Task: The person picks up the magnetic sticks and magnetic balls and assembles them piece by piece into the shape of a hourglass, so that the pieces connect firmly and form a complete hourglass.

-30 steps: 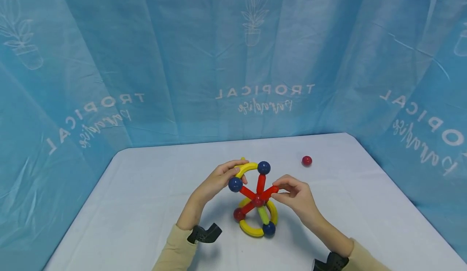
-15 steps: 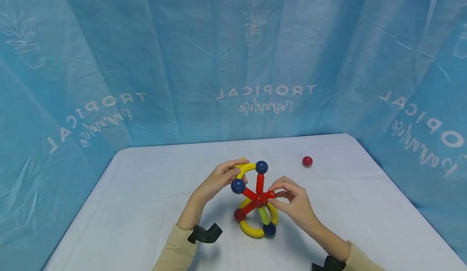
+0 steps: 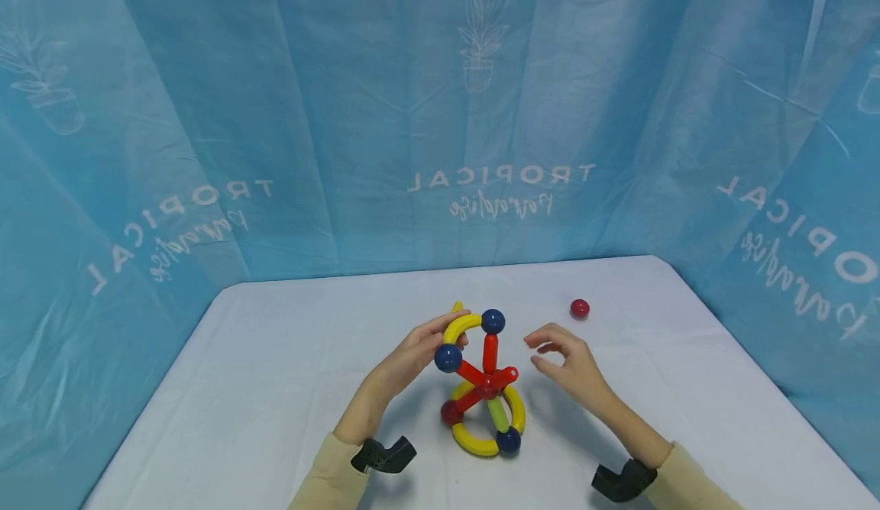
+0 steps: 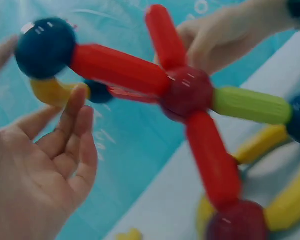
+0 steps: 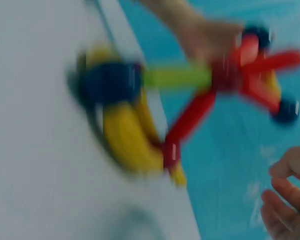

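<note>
A magnetic stick-and-ball model stands on the table, built up from a yellow ring. Red rods and a yellow-green rod meet at a red centre ball. Up top, a curved yellow rod joins two blue balls; my left hand holds this rod, its fingers bent around it in the left wrist view. One red rod points toward my right with its outer end bare. My right hand hovers apart from it, fingers loosely bent with nothing between them.
A loose red ball lies on the white table at the back right. Beyond my left fingertips shows the tip of a yellow piece. A blue curtain encloses the far side and both sides.
My right hand pinched the side red rod, shifted it left toward the centre ball, then let go and drew back right. My left hand keeps its hold.
</note>
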{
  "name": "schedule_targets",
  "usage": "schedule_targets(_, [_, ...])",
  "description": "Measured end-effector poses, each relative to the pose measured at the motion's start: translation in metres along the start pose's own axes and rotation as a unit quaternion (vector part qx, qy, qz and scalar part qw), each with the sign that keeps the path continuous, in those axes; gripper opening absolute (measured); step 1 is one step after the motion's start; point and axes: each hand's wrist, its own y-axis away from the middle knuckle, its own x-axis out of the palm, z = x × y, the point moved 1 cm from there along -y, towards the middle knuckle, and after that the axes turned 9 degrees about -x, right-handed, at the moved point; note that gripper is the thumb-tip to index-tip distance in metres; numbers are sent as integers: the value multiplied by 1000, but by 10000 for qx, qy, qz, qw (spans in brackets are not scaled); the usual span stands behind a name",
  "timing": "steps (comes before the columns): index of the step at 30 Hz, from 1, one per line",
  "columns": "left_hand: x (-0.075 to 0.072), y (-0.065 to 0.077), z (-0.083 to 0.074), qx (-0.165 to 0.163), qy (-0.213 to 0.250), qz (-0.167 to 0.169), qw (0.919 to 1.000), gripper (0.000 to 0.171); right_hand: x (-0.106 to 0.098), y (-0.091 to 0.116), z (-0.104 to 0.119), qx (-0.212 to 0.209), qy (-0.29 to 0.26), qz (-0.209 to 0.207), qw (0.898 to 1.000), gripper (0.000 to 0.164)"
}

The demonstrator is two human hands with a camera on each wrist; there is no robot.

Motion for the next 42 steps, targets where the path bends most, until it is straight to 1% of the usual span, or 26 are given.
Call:
schedule_targets(2, [1, 0, 7, 276, 63, 237, 9993, 69, -10, -7, -28, 35, 523, -371, 9979, 24])
schedule_targets(3, [2, -2, 11, 334, 106, 326, 9989, 72, -15, -11, -42, 125, 701, -525, 9961, 24])
schedule_targets(5, [7, -3, 15, 428, 267, 574, 9971, 79, -26, -16, -71, 425, 962, -625, 9925, 28])
schedule_targets(7, [12, -3, 19, 413, 661, 859, 9932, 86, -35, -19, -95, 737, 1056, -427, 9908, 34])
schedule_targets(10, [18, -2, 20, 268, 1356, 1147, 9837, 90, -45, -23, -121, 1168, 958, 127, 9885, 42])
schedule_targets(11, [20, -1, 21, 225, 1553, 1184, 9805, 90, -47, -24, -126, 1253, 936, 305, 9872, 44])
schedule_targets(13, [22, 1, 21, 208, 1880, 1235, 9742, 89, -50, -26, -131, 1378, 938, 483, 9848, 43])
schedule_targets(14, [22, 2, 20, 195, 1952, 1218, 9730, 86, -50, -26, -133, 1435, 910, 496, 9842, 42])
schedule_targets(16, [24, 3, 20, 245, 1935, 1183, 9736, 86, -49, -25, -132, 1470, 1025, 440, 9828, 40])
schedule_targets(19, [25, 4, 19, 347, 1905, 1122, 9746, 85, -44, -20, -124, 1505, 1064, 174, 9827, 37])
schedule_targets(22, [26, 4, 22, 501, 1862, 1049, 9756, 85, -39, -13, -106, 1461, 939, -162, 9847, 37])
schedule_targets(24, [25, 3, 28, 582, 1804, 965, 9771, 86, -35, -10, -88, 1428, 674, -395, 9867, 38])
schedule_targets(27, [21, 2, 35, 691, 1621, 848, 9807, 92, -28, -5, -51, 1346, 53, -606, 9890, 40])
schedule_targets(30, [18, 2, 39, 722, 1472, 758, 9836, 98, -21, 0, -9, 1089, -703, -587, 9898, 38])
schedule_targets(32, [17, 2, 41, 712, 1402, 697, 9851, 99, -17, 2, 15, 877, -909, -466, 9909, 37])
schedule_targets(34, [16, 4, 39, 679, 1352, 652, 9863, 98, -13, 4, 35, 643, -958, -353, 9927, 36])
schedule_targets(38, [17, 5, 36, 696, 1263, 643, 9875, 97, -5, 7, 59, 276, -936, -275, 9949, 33])
schedule_targets(42, [18, 8, 36, 708, 1225, 659, 9877, 98, 2, 10, 73, -204, -1052, -134, 9942, 34])
